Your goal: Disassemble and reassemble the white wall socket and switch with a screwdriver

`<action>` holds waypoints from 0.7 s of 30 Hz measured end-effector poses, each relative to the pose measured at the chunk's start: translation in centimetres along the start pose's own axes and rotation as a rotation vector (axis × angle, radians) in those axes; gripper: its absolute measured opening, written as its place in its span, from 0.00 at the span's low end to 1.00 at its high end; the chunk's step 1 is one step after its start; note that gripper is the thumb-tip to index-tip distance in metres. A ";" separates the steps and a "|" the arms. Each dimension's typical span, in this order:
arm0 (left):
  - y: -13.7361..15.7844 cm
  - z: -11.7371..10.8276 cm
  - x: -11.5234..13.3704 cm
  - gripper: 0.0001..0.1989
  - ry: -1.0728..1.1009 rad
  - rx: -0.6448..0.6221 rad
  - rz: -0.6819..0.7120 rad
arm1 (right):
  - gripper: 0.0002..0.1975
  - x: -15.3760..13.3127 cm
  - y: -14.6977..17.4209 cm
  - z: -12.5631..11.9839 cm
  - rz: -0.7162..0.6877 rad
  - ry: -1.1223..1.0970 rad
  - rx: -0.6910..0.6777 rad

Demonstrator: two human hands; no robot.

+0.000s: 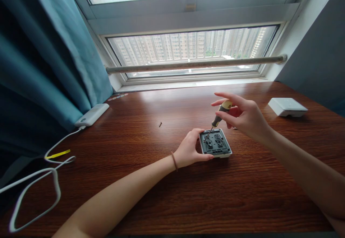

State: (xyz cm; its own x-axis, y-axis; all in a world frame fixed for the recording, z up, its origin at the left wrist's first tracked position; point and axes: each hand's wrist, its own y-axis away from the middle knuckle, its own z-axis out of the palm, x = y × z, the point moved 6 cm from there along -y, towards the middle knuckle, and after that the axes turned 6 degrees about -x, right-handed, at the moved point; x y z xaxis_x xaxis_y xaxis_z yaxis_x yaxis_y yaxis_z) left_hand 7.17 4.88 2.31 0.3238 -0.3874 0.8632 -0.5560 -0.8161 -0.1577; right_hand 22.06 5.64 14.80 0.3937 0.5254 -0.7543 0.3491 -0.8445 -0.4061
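A square switch panel [215,143] with a dark grey inner face and white edges lies on the wooden table. My left hand [192,147] grips its left side, thumb along the near edge and fingers at the far corner. Above the panel, my right hand [239,114] holds a screwdriver [221,113] with a grey and pale yellow handle. The tool leans, and its tip comes down at the left part of the grey face; whether it sits in a screw is too small to tell. A small screw [160,124] lies on the table, left of the panel.
A white square box-like piece [288,107] rests at the right on the brown table [129,202]. At the left are a white power strip [93,115], its looped white cable [57,187] and a yellow strip [58,154]. Blue curtain and a window with a metal bar border the table.
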 end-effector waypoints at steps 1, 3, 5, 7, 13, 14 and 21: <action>0.0 0.0 0.0 0.39 0.005 0.000 0.000 | 0.24 0.0 0.0 0.1 0.013 -0.089 -0.047; 0.0 0.0 0.0 0.39 0.007 0.000 -0.001 | 0.24 -0.2 0.0 0.2 0.034 -0.222 -0.153; 0.1 0.0 0.0 0.40 -0.006 -0.004 0.001 | 0.22 -0.6 0.0 0.2 0.045 -0.310 -0.283; 0.1 0.1 0.0 0.40 -0.025 -0.008 0.005 | 0.19 -0.9 0.2 0.1 0.060 -0.358 -0.382; 0.0 0.2 -0.1 0.39 -0.026 -0.010 0.007 | 0.12 0.0 0.1 -0.7 0.107 -0.155 -0.132; 0.0 0.2 -0.1 0.39 -0.027 -0.010 0.009 | 0.13 0.2 0.1 -0.9 0.104 -0.060 -0.032; 0.0 0.1 0.0 0.39 -0.044 -0.012 0.009 | 0.07 0.1 0.2 -0.6 0.032 0.250 0.157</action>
State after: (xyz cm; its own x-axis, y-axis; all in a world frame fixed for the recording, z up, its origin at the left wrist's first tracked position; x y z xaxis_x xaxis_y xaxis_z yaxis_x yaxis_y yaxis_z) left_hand 7.24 4.80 2.19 0.3518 -0.4136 0.8398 -0.5681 -0.8073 -0.1596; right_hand 22.66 5.57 14.92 0.6062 0.4909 -0.6258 0.2050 -0.8567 -0.4734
